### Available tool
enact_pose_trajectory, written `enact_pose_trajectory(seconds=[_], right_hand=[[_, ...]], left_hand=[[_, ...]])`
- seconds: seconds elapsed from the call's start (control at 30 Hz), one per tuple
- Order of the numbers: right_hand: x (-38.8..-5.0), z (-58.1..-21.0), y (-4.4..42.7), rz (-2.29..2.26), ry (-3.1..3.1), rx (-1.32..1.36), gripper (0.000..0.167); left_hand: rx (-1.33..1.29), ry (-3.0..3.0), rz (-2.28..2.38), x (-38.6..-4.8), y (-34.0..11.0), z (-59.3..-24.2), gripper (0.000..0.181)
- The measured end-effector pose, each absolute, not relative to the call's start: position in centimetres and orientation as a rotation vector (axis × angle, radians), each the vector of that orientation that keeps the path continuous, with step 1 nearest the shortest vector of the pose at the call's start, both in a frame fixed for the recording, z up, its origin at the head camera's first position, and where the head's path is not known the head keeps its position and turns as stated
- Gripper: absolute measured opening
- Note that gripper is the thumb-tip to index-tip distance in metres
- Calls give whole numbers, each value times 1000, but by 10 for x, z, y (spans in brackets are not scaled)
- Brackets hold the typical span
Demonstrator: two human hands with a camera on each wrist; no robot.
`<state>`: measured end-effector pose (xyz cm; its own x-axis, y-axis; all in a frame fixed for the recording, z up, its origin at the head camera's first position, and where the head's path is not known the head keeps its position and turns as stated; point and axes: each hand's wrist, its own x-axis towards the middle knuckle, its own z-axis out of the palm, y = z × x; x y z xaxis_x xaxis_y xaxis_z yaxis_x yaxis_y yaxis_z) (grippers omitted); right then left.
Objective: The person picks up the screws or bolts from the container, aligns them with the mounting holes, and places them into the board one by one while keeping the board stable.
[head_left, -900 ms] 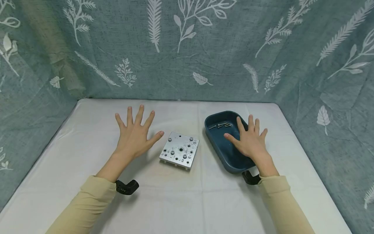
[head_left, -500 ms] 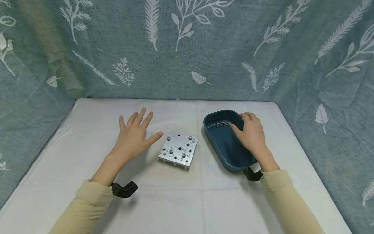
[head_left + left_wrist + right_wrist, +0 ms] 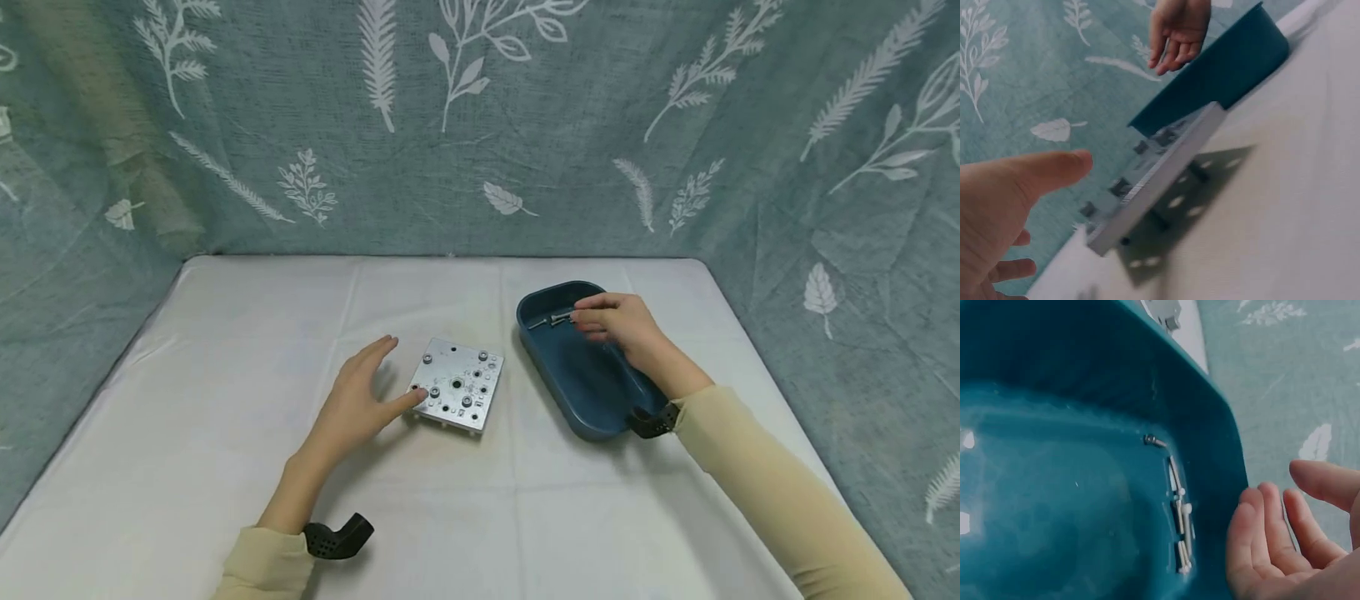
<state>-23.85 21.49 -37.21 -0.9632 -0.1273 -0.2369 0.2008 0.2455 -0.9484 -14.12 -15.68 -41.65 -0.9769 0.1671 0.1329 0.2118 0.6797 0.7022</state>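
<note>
In the head view a square silver metal plate (image 3: 454, 371) with holes and several bolts in its top sits mid-table on short legs. My left hand (image 3: 358, 408) is at its left side, fingers spread, thumb reaching over the near-left corner. The left wrist view has that thumb apart from the plate (image 3: 1163, 178). Over the far end of a dark blue tray (image 3: 577, 383) is my right hand (image 3: 626, 329), its fingers loosely bent with nothing between them in the right wrist view. Several small screws (image 3: 1187, 519) lie on the tray's floor below the fingers, partly covered in the head view.
A white cloth (image 3: 240, 375) covers the table. Green-grey curtains (image 3: 420, 192) with white leaf prints stand behind it and along both sides. Each wrist wears a black camera mount, such as the left one (image 3: 339, 537).
Both hands were spread wide. The left hand has moved nearer to me and right, toward the plate. The right hand has bent its fingers and shifted left over the screws.
</note>
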Motion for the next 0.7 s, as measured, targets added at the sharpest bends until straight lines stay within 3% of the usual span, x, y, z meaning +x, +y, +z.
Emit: enact_pose_trajectory(seconds=[0.37,0.7], right_hand=[[-270,-386,198,-1530,2381,-8,32],[-269,-405,191,-1436,2348,-149,28]], left_hand=[[-218,-2768,-1270,-129,-144,-443,83],[-325,-2660,-1285,-130,-137,-447,71]])
